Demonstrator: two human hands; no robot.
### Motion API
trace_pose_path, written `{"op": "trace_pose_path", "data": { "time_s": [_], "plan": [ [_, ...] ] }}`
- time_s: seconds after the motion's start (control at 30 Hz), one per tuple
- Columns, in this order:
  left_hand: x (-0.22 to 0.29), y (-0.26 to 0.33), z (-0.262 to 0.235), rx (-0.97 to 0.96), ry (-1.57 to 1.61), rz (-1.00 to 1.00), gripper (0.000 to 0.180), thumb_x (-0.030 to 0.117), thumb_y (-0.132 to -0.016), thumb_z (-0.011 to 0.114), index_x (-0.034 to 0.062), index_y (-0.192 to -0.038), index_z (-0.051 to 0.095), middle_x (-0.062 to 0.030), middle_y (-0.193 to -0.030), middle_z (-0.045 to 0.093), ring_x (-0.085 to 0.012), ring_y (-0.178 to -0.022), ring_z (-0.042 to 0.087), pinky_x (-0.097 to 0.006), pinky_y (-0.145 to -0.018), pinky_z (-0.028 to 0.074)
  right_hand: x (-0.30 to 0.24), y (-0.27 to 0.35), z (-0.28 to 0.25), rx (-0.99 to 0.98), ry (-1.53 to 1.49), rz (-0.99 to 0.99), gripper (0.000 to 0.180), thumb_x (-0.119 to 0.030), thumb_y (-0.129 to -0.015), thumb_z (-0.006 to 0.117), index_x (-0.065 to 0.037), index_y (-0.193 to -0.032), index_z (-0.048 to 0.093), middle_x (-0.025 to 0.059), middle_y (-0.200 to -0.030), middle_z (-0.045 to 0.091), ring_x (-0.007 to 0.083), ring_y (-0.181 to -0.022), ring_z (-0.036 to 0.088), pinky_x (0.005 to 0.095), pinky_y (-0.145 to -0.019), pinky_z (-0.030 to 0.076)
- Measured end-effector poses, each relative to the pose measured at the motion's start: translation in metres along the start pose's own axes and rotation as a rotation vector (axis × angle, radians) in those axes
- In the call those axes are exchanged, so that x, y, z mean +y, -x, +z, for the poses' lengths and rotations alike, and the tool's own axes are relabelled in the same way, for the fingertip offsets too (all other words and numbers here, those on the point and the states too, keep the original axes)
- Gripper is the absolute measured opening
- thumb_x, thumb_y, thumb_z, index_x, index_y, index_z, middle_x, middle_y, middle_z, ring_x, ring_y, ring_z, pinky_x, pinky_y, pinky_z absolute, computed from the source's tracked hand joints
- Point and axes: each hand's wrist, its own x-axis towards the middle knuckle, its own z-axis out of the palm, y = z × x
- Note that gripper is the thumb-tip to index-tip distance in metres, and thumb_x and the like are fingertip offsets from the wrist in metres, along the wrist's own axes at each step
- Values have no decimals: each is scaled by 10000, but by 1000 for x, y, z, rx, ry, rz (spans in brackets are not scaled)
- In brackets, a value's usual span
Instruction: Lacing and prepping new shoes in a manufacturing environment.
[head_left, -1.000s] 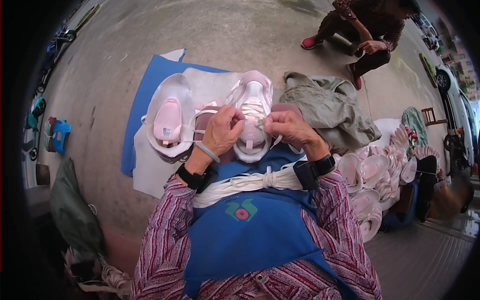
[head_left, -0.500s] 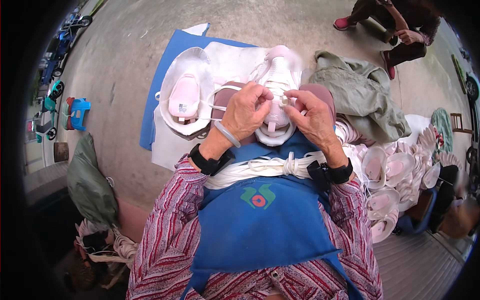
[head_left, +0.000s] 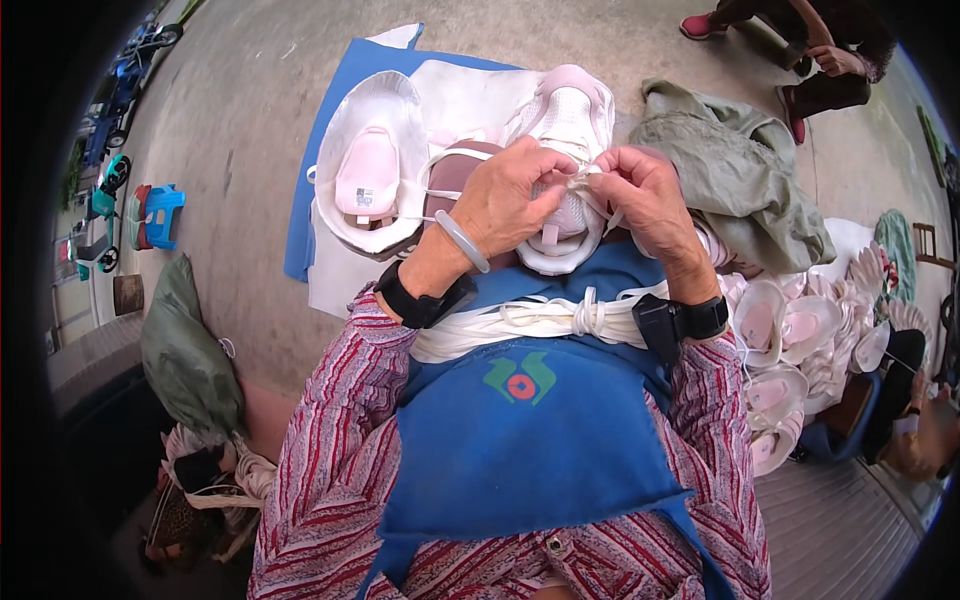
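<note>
A white and pale pink shoe upper point(head_left: 562, 112) stands in front of me, its toe pointing away and its heel opening toward my lap. Over its lacing area my left hand point(head_left: 508, 198) pinches a white shoelace point(head_left: 584, 180) between thumb and fingertips. My right hand point(head_left: 648, 196) grips the same lace from the other side, fingers close to the left ones. Just how the lace runs between the fingertips is partly hidden. To the left lies a second shoe upper point(head_left: 368, 180), opening up, showing a pink insole. A bundle of white laces point(head_left: 520, 332) is tied across my blue apron point(head_left: 530, 440).
Under the shoes lies a blue and white sheet point(head_left: 325, 215). A grey-green cloth point(head_left: 730, 160) is heaped to the right, with a pile of shoe uppers point(head_left: 780, 340) below it. A green sack point(head_left: 190, 350) and blue stool point(head_left: 160, 215) stand left. Another person point(head_left: 835, 65) sits far right.
Both hands have come closer together over the lacing and now meet at the lace. The right hand has turned inward. The view has shifted slightly, and the shoe appears a little higher.
</note>
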Motion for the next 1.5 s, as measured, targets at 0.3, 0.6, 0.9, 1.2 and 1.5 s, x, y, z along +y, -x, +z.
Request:
{"op": "trace_pose_path", "data": {
  "time_s": [0.3, 0.6, 0.9, 1.2, 1.5],
  "plan": [
    [-2, 10, -14, -26, -42, -146, 210, 107, -808, 691, 28, -998, 649, -57, -858, 597, -146, -751, 559, -273, -683, 466, 8, 1, -2, 108, 232, -191, 141, -138, -837, 671, -18, -906, 646, -31, -732, 586, 35, -650, 521, 185, -574, 430],
    [-19, 22, -14, 110, -219, -2, 207, 27, -823, 633, 27, -1029, 653, -108, -874, 604, -210, -760, 610, -306, -689, 494, 3, 3, 4, 164, 64, -112, 128, -119, -876, 634, -12, -947, 632, -30, -772, 610, 27, -693, 534, 167, -608, 423],
    [-14, 11, -10, 139, -328, 49, 142, 79, -841, 633, 57, -981, 632, -97, -876, 598, -256, -750, 624, -338, -642, 495, 12, 0, 2, 152, 48, -149, 160, -101, -903, 614, -2, -1029, 621, -32, -832, 605, 29, -750, 545, 160, -665, 441],
    [-17, 8, -13, 50, -468, 55, 61, 94, -872, 568, 50, -901, 536, -103, -843, 557, -305, -738, 597, -384, -629, 489, 18, 2, 3, 223, 171, -254, 280, -134, -861, 669, 18, -1090, 616, 25, -898, 628, 89, -802, 583, 208, -743, 484],
    [-13, 12, -14, 87, -258, 63, 210, 133, -843, 644, 46, -1027, 589, -75, -720, 540, -201, -632, 566, -329, -594, 472, 2, 36, 7, 213, 782, -183, 295, -200, -807, 715, 20, -985, 631, 143, -817, 633, 235, -736, 620, 331, -678, 487]
  ]
}}
